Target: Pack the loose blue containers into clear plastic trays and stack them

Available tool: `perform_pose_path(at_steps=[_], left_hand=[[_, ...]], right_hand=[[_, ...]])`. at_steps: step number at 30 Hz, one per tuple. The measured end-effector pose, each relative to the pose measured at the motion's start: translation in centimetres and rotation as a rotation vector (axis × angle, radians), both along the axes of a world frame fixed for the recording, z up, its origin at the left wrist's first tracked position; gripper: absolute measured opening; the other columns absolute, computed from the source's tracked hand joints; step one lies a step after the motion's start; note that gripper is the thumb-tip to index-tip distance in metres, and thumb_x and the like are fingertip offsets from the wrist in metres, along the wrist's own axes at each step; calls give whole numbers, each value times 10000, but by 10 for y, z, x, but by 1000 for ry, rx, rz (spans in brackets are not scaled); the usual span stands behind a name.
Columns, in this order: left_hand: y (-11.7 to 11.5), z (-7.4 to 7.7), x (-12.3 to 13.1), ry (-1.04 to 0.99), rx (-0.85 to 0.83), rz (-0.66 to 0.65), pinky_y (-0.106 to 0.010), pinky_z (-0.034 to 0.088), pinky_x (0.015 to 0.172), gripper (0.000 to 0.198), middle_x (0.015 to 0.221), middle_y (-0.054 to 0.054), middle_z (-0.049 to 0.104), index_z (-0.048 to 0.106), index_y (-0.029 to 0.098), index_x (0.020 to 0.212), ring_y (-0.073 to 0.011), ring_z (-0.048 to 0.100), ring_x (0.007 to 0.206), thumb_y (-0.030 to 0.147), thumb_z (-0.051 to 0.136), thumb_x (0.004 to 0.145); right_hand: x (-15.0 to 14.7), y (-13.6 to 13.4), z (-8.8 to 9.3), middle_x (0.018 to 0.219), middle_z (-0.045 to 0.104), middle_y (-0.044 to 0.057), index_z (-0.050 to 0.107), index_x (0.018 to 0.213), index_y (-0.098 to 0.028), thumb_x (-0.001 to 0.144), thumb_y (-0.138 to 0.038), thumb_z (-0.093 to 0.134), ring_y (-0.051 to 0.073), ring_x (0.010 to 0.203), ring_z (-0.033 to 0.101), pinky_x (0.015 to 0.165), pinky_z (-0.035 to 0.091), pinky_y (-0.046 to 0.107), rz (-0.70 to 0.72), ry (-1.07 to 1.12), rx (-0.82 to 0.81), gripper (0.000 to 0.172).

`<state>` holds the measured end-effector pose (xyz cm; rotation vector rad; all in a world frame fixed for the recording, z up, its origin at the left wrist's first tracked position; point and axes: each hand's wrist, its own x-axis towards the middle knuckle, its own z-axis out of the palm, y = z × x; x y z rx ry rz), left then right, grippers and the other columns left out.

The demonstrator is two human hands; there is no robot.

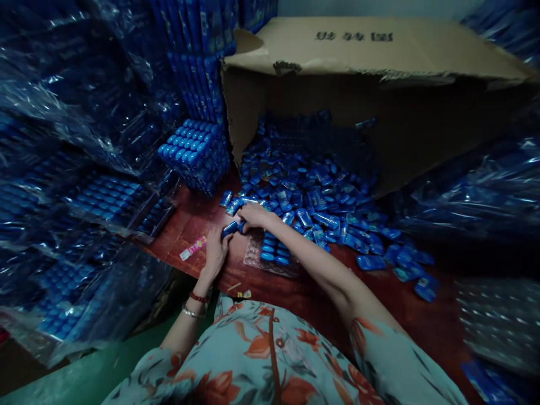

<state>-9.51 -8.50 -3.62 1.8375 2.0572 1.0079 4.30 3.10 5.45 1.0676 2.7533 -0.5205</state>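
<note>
Smooth and glossy, one small, oblong blue pack [230,228] is lying between the person's two hands, just above the red-brown table [169,239]. The left hand [216,248] is holding it, thumb and fingers nearly together around its near side. The right hand [255,216] is bending its fingers down at the pack's far end; whether they are gripping this pack or another piece, one cannot tell.

Taking the hands as the clock's centre, one thin, clear plastic tray [253,251] is resting at four o'clock, its moulded cells rounded; at least seven shiny blue pieces [267,248] are sitting in it, partly hidden by the right forearm. At two o'clock a loose heap of crinkly blue packets [320,197], too many to count, is spilling from one torn-edged cardboard box [354,48]. One block of stacked, bulging blue packs [189,143] is standing at eleven o'clock, and one pink-and-yellow strip [194,247] is lying at eight. The left wrist is wearing two bracelets, one of dark red beads [199,297], one silvery [193,311].
</note>
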Motion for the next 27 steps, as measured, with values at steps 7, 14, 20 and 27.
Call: perform_pose_path(at_steps=[7, 14, 20, 27], left_hand=[[-55, 34, -2, -236, 20, -121, -310, 491, 791, 269, 1011, -63, 601, 511, 199, 1129, -183, 590, 905, 265, 524, 869], [-78, 41, 47, -151, -44, -488, -290, 512, 830, 299, 1073, -84, 539, 544, 231, 1181, -172, 576, 982, 178, 428, 911], [-62, 38, 50, -30, -40, -578, -309, 511, 816, 363, 1054, -94, 578, 524, 217, 1220, -179, 573, 963, 121, 363, 909], [-48, 51, 52, -169, -135, -586, -274, 507, 760, 218, 918, -59, 610, 565, 193, 1098, -159, 595, 834, 236, 475, 904]], right_hand=[[73, -37, 41, 1058, 634, 51, 541, 1104, -161, 913, -324, 479, 147, 953, 585, 809, 445, 272, -116, 551, -7, 259], [179, -128, 37, 1235, 574, 41, 503, 1214, -270, 899, -358, 491, 205, 1114, 536, 929, 412, 344, -300, 460, -328, 327], [178, -169, -5, 807, 649, 6, 566, 1044, -236, 847, -452, 535, 147, 586, 554, 567, 436, 268, -686, 548, -285, 294], [167, -188, -22, 691, 590, -23, 583, 1065, -220, 839, -423, 521, 89, 437, 408, 434, 341, 221, -915, 716, -269, 311]])
